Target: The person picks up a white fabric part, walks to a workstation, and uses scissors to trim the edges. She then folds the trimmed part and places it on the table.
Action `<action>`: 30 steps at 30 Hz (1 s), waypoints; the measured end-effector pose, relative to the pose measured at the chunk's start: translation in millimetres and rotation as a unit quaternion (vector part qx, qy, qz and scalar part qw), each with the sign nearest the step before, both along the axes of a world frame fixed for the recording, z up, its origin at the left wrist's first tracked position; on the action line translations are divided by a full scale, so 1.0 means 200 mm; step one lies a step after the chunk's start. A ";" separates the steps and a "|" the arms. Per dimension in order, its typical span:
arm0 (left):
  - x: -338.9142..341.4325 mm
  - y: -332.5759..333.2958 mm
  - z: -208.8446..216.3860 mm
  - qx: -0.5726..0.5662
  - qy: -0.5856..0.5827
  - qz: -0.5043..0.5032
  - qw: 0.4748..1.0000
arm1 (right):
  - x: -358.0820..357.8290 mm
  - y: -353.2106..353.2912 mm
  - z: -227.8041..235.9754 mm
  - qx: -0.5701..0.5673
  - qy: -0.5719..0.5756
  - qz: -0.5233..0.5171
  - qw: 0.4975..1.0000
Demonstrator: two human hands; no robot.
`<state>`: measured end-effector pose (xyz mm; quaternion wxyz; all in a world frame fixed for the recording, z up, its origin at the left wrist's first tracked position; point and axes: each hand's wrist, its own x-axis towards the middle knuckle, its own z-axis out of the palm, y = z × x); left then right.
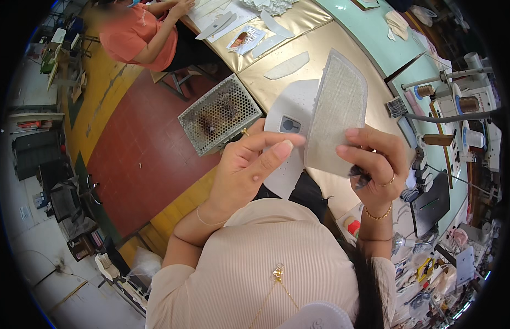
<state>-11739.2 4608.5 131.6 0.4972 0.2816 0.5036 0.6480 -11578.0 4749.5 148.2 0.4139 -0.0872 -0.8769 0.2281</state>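
Observation:
My right hand (375, 159) holds a beige textile panel (337, 109) with a grey edge upright, thumb and fingers closed on its lower right part. A small dark object (359, 176), its kind unclear, is tucked in the same hand. My left hand (247, 167) is beside the panel's left edge. Its thumb and index finger come together there, the index tip slightly blurred; anything between them is too small to make out. Behind both hands lies a white rounded panel (290, 98) with a small dark keyhole-shaped patch, partly covered by the beige one.
A perforated metal box (222, 115) with dark stains stands at the gold-covered table's (244, 63) left edge. Another cut panel (287, 66) and a printed packet (245, 40) lie farther off. Sewing machines with thread cones (469, 104) are at right. A person in orange (140, 41) sits far left.

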 end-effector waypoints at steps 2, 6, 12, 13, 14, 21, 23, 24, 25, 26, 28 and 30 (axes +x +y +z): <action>-0.01 -0.01 0.01 -0.008 -0.006 -0.028 1.000 | 0.01 0.00 -0.05 -0.003 0.042 -0.003 0.999; 0.00 -0.01 0.05 -0.029 -0.044 -0.037 0.998 | 0.01 -0.02 -0.09 -0.032 0.059 -0.023 0.997; 0.01 0.00 0.04 -0.016 -0.045 -0.047 0.998 | 0.01 -0.02 -0.12 -0.047 0.051 -0.035 0.997; 0.01 0.00 0.04 -0.017 -0.042 -0.048 0.998 | 0.01 -0.02 -0.12 -0.049 0.052 -0.038 0.997; 0.01 0.00 0.05 -0.018 -0.038 -0.049 0.998 | 0.01 -0.02 -0.12 -0.050 0.054 -0.040 0.996; 0.01 0.04 0.00 -0.099 -0.112 -0.019 0.989 | 0.04 0.05 0.00 -0.285 -0.186 -0.002 0.940; 0.03 0.05 -0.05 -0.121 -0.053 -0.002 0.991 | 0.07 0.09 0.04 -0.317 -0.226 -0.002 0.921; 0.02 0.04 -0.08 -0.115 -0.057 -0.044 0.991 | 0.07 0.10 0.07 -0.333 -0.245 -0.001 0.911; 0.01 0.04 -0.11 -0.111 -0.062 -0.086 0.988 | 0.08 0.11 0.09 -0.367 -0.277 -0.006 0.888; 0.00 0.03 -0.12 -0.107 -0.067 -0.128 0.984 | 0.08 0.12 0.09 -0.365 -0.285 0.004 0.886; 0.04 0.04 -0.09 -0.046 -0.081 -0.109 0.990 | 0.07 0.14 0.08 -0.360 -0.300 0.024 0.883; 0.05 0.03 -0.08 -0.016 -0.111 -0.093 0.989 | 0.07 0.15 0.07 -0.335 -0.297 0.032 0.893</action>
